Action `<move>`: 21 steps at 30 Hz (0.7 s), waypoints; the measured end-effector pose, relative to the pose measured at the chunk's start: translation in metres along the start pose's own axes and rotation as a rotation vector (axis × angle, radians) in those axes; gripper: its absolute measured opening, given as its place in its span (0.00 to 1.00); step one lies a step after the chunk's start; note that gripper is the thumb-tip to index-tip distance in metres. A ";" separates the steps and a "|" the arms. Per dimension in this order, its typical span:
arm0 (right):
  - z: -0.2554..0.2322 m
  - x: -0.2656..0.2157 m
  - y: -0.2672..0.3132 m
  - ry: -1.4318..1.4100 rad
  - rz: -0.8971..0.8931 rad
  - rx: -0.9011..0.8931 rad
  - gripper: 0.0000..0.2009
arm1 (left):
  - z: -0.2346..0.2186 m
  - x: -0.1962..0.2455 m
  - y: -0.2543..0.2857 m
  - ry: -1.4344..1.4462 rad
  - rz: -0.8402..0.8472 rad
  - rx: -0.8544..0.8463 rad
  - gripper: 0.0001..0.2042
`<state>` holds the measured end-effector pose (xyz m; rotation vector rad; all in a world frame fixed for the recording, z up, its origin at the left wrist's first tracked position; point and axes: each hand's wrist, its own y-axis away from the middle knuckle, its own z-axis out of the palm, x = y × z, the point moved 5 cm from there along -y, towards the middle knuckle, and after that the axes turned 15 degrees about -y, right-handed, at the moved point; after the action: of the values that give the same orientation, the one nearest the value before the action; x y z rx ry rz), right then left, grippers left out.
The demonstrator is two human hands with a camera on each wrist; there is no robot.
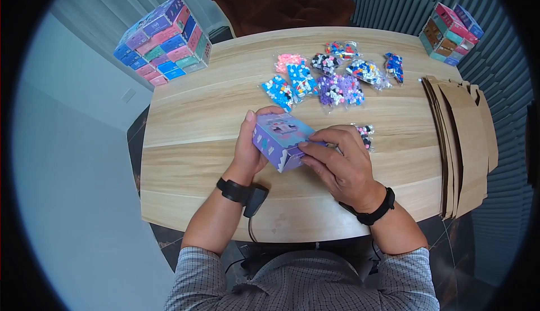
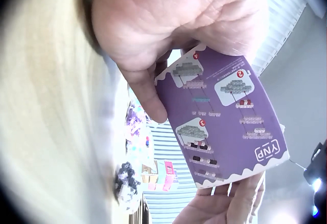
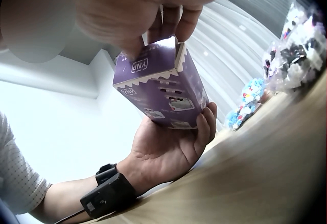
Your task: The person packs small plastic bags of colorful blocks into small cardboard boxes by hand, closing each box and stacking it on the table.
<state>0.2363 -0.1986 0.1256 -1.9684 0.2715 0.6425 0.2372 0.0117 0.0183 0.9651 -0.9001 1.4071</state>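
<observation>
We've got the table (image 1: 185, 142), and up above it our purple box (image 1: 275, 133), gripped in the left hand (image 1: 247, 153). The right hand (image 1: 346, 164) pinches its end by the flap (image 3: 153, 58), so we're on the flap step; opening or tucking, honestly can't tell. Next probably calls for a light touch, left hand bracing.

Head view downward from above, wrist views close, sharing purple box (image 1: 281, 137)

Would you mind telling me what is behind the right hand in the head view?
Part of a clear bag of black, white and pink pieces shows past the right hand; the rest is covered.
</observation>
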 end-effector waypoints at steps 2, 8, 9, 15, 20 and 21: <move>0.000 0.003 0.002 -0.018 0.013 0.010 0.19 | 0.001 0.001 0.001 -0.017 -0.001 -0.003 0.37; -0.002 0.008 0.001 -0.079 0.071 0.026 0.18 | 0.003 0.001 0.003 0.017 0.012 -0.107 0.32; -0.003 0.009 0.001 -0.092 0.077 0.027 0.18 | 0.004 0.002 0.004 0.010 0.007 -0.111 0.33; -0.008 0.015 0.002 -0.123 0.079 0.042 0.16 | 0.005 0.005 0.004 0.049 -0.077 -0.003 0.38; -0.007 0.022 0.005 -0.120 0.101 0.035 0.15 | 0.006 0.005 0.002 0.081 -0.048 -0.088 0.35; -0.007 0.022 0.005 -0.123 0.101 0.031 0.15 | 0.004 0.004 0.002 0.105 -0.032 -0.124 0.33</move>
<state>0.2549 -0.2048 0.1120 -1.8863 0.3041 0.8171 0.2349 0.0091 0.0240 0.8017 -0.8797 1.3456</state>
